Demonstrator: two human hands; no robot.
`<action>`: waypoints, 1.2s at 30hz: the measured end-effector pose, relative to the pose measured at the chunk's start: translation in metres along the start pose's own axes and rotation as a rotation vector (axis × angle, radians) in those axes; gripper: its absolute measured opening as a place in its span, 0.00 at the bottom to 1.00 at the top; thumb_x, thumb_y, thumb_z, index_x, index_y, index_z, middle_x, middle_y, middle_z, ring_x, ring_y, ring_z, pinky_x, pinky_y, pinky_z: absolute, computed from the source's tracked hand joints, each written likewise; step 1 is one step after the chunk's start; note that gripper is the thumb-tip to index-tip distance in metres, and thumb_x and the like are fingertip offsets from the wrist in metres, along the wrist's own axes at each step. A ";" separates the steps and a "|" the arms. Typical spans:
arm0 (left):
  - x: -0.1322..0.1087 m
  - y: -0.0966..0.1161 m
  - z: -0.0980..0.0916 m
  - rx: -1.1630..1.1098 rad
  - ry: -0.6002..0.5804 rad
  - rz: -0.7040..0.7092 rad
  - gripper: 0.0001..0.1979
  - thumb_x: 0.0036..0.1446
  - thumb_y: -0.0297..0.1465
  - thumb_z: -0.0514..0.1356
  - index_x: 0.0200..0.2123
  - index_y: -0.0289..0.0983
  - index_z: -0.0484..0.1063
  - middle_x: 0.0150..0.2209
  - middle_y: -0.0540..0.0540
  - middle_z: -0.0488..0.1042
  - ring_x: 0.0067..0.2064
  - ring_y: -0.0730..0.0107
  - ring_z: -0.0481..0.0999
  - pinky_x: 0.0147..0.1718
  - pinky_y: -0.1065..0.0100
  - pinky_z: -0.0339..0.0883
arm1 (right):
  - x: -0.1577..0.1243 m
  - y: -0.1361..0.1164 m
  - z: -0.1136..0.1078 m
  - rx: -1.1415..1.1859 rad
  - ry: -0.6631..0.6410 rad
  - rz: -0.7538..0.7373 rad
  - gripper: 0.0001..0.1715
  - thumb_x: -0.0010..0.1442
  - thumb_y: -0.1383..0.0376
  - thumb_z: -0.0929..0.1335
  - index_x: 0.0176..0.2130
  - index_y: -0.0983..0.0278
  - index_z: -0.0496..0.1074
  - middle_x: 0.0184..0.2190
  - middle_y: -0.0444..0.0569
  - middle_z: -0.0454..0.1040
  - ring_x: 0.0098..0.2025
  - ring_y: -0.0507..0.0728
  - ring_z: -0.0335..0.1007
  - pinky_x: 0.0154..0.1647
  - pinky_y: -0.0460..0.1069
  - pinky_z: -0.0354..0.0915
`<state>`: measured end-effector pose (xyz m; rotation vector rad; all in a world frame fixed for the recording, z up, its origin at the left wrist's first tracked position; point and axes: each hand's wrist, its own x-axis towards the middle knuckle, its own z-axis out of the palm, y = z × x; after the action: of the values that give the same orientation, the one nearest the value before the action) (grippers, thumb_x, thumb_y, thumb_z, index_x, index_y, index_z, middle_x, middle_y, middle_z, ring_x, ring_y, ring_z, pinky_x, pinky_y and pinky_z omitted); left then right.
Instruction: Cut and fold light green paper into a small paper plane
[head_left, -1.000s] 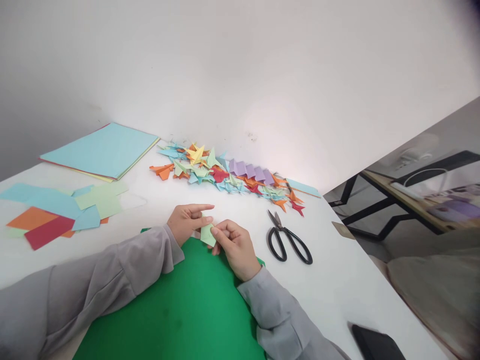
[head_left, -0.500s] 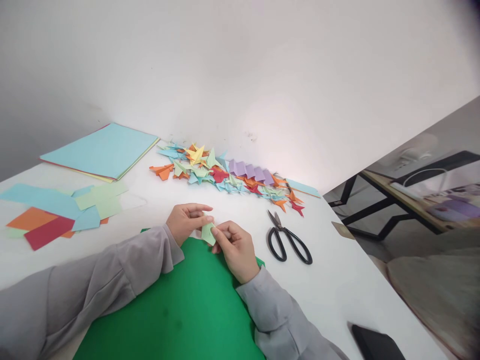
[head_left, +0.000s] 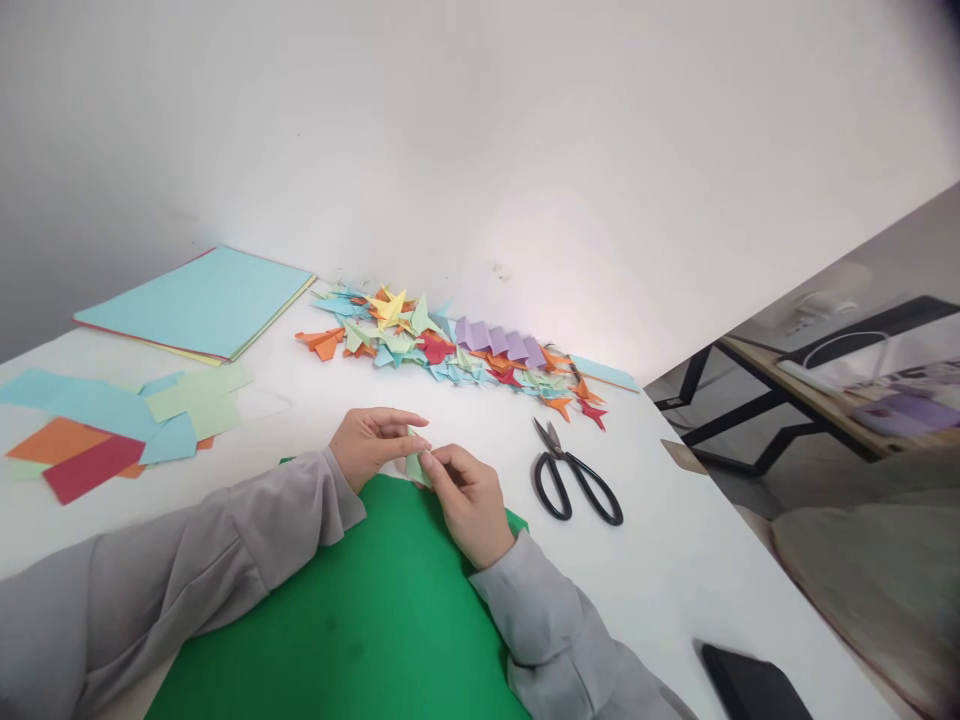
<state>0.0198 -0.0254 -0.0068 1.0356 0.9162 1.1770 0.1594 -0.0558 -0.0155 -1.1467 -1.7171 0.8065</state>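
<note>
Between my two hands is a small piece of folded light green paper [head_left: 415,468], partly hidden by the fingers. My left hand [head_left: 375,442] pinches its upper left side between thumb and fingers. On its right side, my right hand [head_left: 469,498] grips the edge with thumb and forefinger. Both hands are just above the far end of a green sheet [head_left: 360,620] that lies beneath my forearms. To the right of my right hand, black-handled scissors [head_left: 574,470] lie on the white table with their blades slightly apart, pointing away from me.
Folded paper shapes in many colours [head_left: 435,345] are heaped along the wall. Cut paper pieces [head_left: 97,468] lie at the left, with a stack of large coloured sheets [head_left: 210,300] behind them. A black flat object [head_left: 754,685] rests near the table's right edge.
The green paper has turned in my fingers and shows a narrower face. My right hand has shifted slightly left; the scissors and paper heap have not moved on the table.
</note>
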 end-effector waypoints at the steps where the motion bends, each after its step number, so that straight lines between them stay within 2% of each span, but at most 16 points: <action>1: 0.000 0.001 0.000 -0.010 -0.018 -0.008 0.14 0.33 0.28 0.67 0.29 0.33 0.74 0.19 0.50 0.74 0.23 0.74 0.72 0.26 0.72 0.65 | 0.000 0.000 0.000 -0.003 0.006 -0.009 0.12 0.56 0.62 0.62 0.24 0.65 0.67 0.17 0.43 0.66 0.19 0.49 0.59 0.20 0.44 0.58; 5: -0.002 0.002 0.000 -0.051 -0.097 -0.041 0.17 0.29 0.25 0.68 0.30 0.32 0.74 0.21 0.49 0.75 0.24 0.72 0.73 0.27 0.70 0.67 | -0.001 -0.002 0.000 -0.070 0.050 -0.072 0.10 0.56 0.62 0.62 0.27 0.64 0.69 0.20 0.45 0.70 0.22 0.51 0.66 0.24 0.46 0.62; 13: 0.000 0.000 -0.004 -0.022 -0.159 -0.099 0.16 0.29 0.26 0.68 0.28 0.32 0.74 0.19 0.50 0.73 0.22 0.74 0.71 0.23 0.72 0.64 | -0.003 -0.011 -0.005 -0.140 0.020 -0.196 0.13 0.56 0.65 0.61 0.23 0.65 0.68 0.17 0.45 0.70 0.20 0.51 0.64 0.24 0.45 0.60; 22: 0.001 0.003 -0.003 -0.029 -0.096 -0.105 0.16 0.32 0.30 0.67 0.30 0.32 0.74 0.18 0.49 0.72 0.20 0.75 0.69 0.21 0.71 0.61 | -0.002 -0.006 -0.002 -0.135 0.102 -0.103 0.13 0.53 0.62 0.65 0.21 0.64 0.67 0.15 0.44 0.69 0.18 0.50 0.60 0.21 0.45 0.59; 28: 0.000 0.003 -0.003 0.057 -0.107 -0.053 0.18 0.32 0.30 0.67 0.32 0.31 0.74 0.18 0.50 0.71 0.19 0.78 0.65 0.17 0.74 0.56 | -0.002 -0.006 -0.003 -0.158 -0.011 -0.103 0.20 0.54 0.61 0.64 0.15 0.64 0.61 0.12 0.42 0.63 0.15 0.48 0.55 0.18 0.44 0.54; 31: -0.001 0.002 -0.003 0.052 -0.157 -0.075 0.18 0.31 0.29 0.67 0.32 0.32 0.74 0.20 0.49 0.72 0.20 0.77 0.67 0.17 0.75 0.57 | -0.003 -0.007 -0.003 -0.183 -0.045 -0.153 0.22 0.56 0.62 0.61 0.14 0.64 0.59 0.11 0.42 0.61 0.15 0.48 0.53 0.18 0.45 0.52; 36: 0.000 0.000 -0.005 0.053 -0.173 -0.098 0.17 0.29 0.29 0.68 0.29 0.31 0.74 0.17 0.50 0.71 0.20 0.75 0.69 0.20 0.73 0.61 | -0.004 -0.008 -0.003 -0.241 -0.076 -0.233 0.22 0.58 0.63 0.59 0.14 0.63 0.55 0.12 0.41 0.56 0.16 0.48 0.51 0.19 0.45 0.50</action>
<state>0.0148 -0.0247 -0.0086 1.1045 0.8553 0.9700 0.1603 -0.0624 -0.0084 -1.0565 -2.0092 0.5161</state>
